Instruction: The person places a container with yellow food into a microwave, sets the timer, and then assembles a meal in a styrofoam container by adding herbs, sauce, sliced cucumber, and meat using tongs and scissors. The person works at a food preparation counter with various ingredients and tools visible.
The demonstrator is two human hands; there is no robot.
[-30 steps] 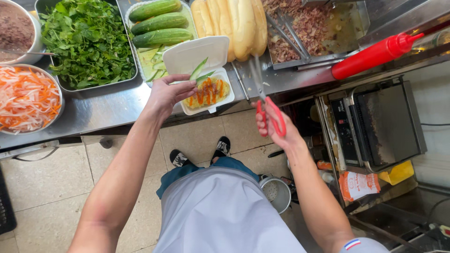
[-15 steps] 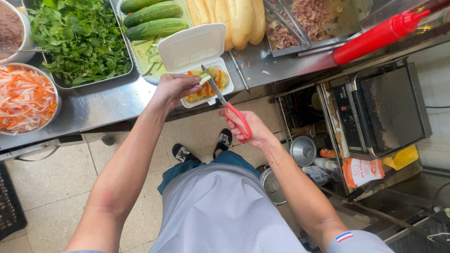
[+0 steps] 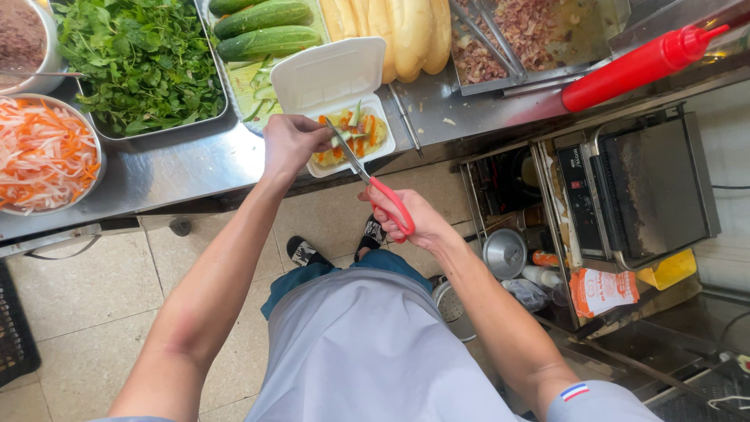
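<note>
Head view: right hand [image 3: 410, 219] gripping scissors [image 3: 373, 186]

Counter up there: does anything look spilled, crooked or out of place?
Mostly tidy. The red squeeze bottle lies on its side across the counter edge rather than standing, and a few crumbs dot the steel near the bread loaves.

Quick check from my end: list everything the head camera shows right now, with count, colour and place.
foam box: one, white, lid open, counter edge, food inside
scissors: one pair, red handles, blades over the box
cucumbers: three whole, green, tray behind the box
herbs: one tray, green, left of the cucumbers
shredded carrot mix: one bowl, orange and white, far left
bread rolls: several, golden, right of the box
chopped meat: one tray, brown
squeeze bottle: one, red, lying right
grill press: one, black, lower shelf
left hand: at the box
right hand: holding the scissors
</note>
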